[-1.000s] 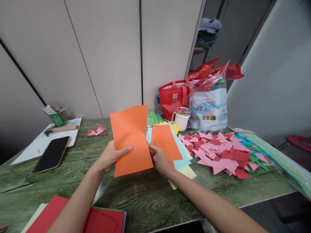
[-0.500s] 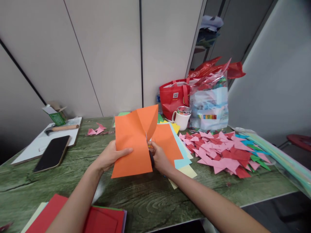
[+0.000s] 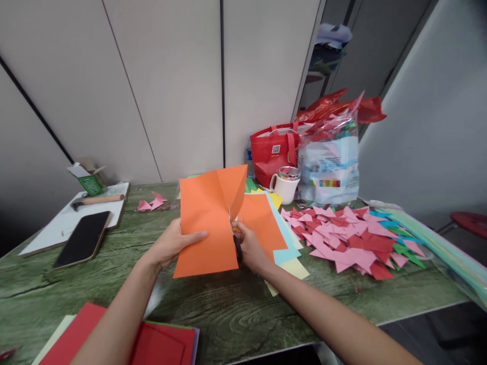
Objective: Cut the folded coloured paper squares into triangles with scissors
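An orange sheet of paper (image 3: 205, 213) is held up above the table, bent along a crease toward its right side. My left hand (image 3: 175, 243) grips its left edge, thumb on the front and fingers behind. In my right hand (image 3: 247, 246) is a pair of scissors (image 3: 237, 247) with dark handles, closed in the fingers. The blades stand at the sheet, in a cut that runs up from its lower right edge. Behind my right hand lies another orange sheet (image 3: 266, 223), on top of light blue (image 3: 287, 253) and pale yellow paper (image 3: 294, 269).
Pink and red paper stars (image 3: 346, 235) are heaped on the right. Behind them stand a white mug (image 3: 285, 188), a red bag (image 3: 274, 157) and a filled plastic bag (image 3: 329, 167). Red paper (image 3: 162, 344) lies front left; a phone (image 3: 83, 238) and hammer (image 3: 99, 200) are farther left.
The orange sheet and the scissors have shifted only slightly. Both hands keep their hold, and the view has moved a little.
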Tool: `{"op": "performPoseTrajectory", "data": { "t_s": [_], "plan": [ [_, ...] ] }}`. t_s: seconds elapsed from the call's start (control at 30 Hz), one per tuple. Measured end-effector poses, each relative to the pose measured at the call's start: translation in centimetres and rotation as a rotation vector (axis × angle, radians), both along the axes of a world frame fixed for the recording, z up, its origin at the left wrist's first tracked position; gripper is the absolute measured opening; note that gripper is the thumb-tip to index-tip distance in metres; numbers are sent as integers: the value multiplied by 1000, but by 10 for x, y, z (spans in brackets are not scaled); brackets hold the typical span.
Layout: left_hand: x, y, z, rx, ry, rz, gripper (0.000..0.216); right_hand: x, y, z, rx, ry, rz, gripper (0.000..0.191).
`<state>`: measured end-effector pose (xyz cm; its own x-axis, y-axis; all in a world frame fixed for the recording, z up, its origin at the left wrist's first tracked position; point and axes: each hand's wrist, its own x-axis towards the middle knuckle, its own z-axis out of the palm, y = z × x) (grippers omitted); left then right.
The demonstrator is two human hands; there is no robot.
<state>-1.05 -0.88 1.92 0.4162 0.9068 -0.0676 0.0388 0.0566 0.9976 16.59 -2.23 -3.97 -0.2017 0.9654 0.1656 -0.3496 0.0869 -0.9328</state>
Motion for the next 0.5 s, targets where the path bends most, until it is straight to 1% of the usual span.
{"op": "performPoseTrajectory", "data": {
  "t_s": [0.2,0.5],
  "plan": [
    [-1,0,-1,-3,4,4,39,0,0,-1,-22,5,-1,34],
    [0,-2,2,-17,2,3,40,1,0,-2,1,-27,-22,36]
  ]
}}
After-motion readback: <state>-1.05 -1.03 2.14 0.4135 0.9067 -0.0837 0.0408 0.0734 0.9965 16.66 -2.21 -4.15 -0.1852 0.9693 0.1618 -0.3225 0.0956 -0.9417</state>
